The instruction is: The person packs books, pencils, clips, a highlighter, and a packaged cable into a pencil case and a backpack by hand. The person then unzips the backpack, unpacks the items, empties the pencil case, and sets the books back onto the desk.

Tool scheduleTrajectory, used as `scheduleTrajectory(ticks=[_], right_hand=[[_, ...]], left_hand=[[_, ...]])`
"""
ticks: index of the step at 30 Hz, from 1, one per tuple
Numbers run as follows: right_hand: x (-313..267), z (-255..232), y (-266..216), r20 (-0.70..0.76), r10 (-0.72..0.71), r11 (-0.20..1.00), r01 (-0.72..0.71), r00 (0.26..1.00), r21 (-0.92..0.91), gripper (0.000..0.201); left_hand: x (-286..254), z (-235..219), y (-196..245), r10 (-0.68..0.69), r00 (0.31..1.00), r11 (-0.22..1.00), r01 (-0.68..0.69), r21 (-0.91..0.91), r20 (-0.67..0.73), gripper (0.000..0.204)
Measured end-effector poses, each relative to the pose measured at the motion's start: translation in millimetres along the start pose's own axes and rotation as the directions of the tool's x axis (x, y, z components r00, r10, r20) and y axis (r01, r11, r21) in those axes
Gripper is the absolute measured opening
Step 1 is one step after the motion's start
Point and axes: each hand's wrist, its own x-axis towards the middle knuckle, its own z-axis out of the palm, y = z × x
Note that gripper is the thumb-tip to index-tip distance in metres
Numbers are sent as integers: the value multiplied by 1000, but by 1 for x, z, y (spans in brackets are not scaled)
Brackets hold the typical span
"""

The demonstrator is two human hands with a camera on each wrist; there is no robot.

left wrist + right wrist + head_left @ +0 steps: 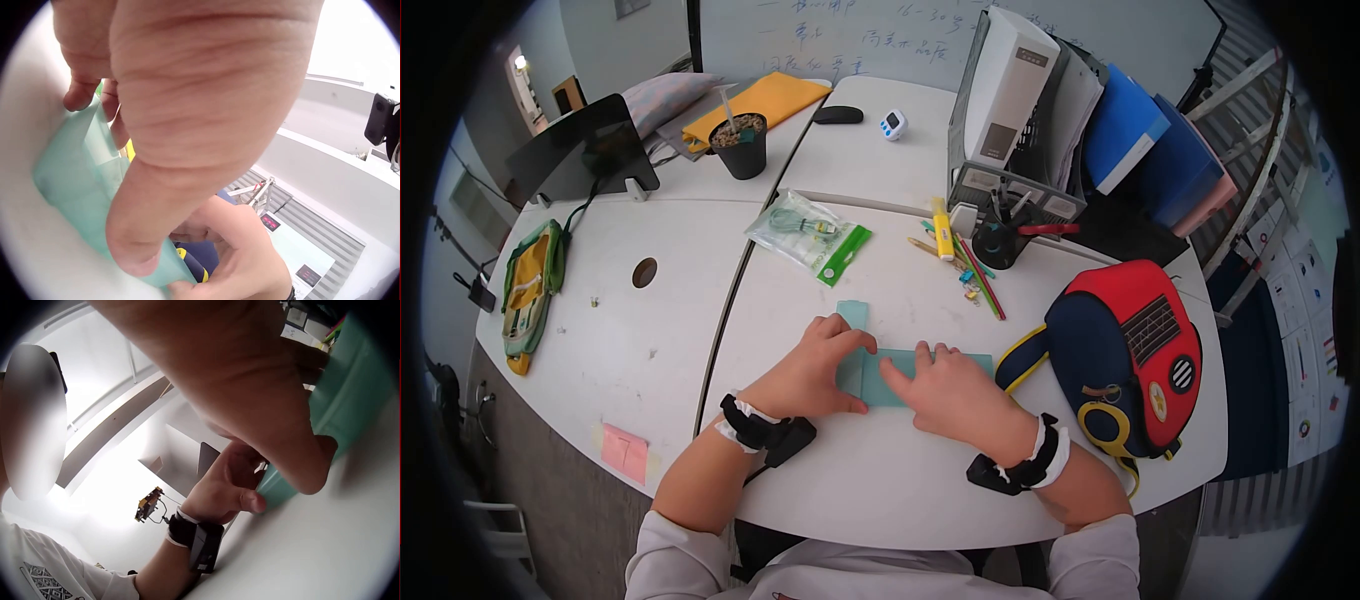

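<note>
A thin teal sheet (878, 395), with a narrow band (853, 316) standing out at its left end, lies low on the white table under both hands. My left hand (810, 362) holds the left end, its thumb at the near edge and its fingers at the far edge. Over the middle, my right hand (950, 395) grips the sheet, thumb to the left and fingertips curled toward the far edge. The left wrist view has the sheet (75, 187) creased and slightly raised between the fingers. Part of the right hand's fingers is hidden in the right wrist view.
A red and navy backpack (1135, 360) stands right of the hands. Behind them lie a clear packet (810, 235), pencils (985, 280) and a yellow highlighter (942, 230). A pen holder (997, 243) and file rack (1020, 190) stand further back. At left are a green pouch (535, 290) and potted plant (741, 150).
</note>
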Motion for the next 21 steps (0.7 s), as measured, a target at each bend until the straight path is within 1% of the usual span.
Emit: scheduleTrajectory(ticks=[1,2,3,4,5,7,8,10,12,14,16,19,20,21], right_hand=[[1,-2,4,40,-48,998,46,998,44,59],[3,-8,4,39,-48,998,46,998,43,59],[6,-17,3,162,-50,996,36,986,86,62],[8,-22,2,281,-57,992,21,958,127,64],[8,-18,1,279,-56,992,21,959,127,64],[8,-8,-2,170,-81,997,82,982,-2,72],[9,-11,-2,168,-81,997,82,982,-2,72],[13,-19,0,241,-101,995,92,965,48,76],[11,-16,-1,225,-102,995,97,969,33,76],[12,-18,-2,209,-101,995,100,973,18,77],[12,-24,-1,252,-91,993,70,963,92,77],[12,-22,0,221,-102,994,89,970,71,76],[15,-28,6,220,-102,994,88,970,71,76],[20,-40,15,264,-81,971,16,961,237,71]], left_hand=[[0,1,0,1,1000,1000,-1,0,0,73],[0,1,-1,11,1000,1000,-11,-9,-9,73],[0,2,-2,20,1000,1000,-21,-17,-19,73],[0,1,-1,22,1000,1000,-22,-15,-19,73],[-1,1,-1,20,1000,1000,-20,-16,-16,73],[0,1,0,18,1000,1000,-19,-16,-11,72],[0,0,0,14,1000,1000,-14,-26,-7,72],[-1,1,0,9,1000,999,-9,-35,-5,72],[-2,4,-1,47,999,999,-47,-18,-28,72],[-2,3,0,40,999,999,-40,-19,-21,72],[-2,2,2,34,999,999,-34,-20,-10,72],[-1,2,4,7,1000,1000,-7,-6,7,74],[-1,4,5,0,1000,1000,0,-7,18,77],[-2,4,6,-5,1000,1000,6,-10,27,80]])
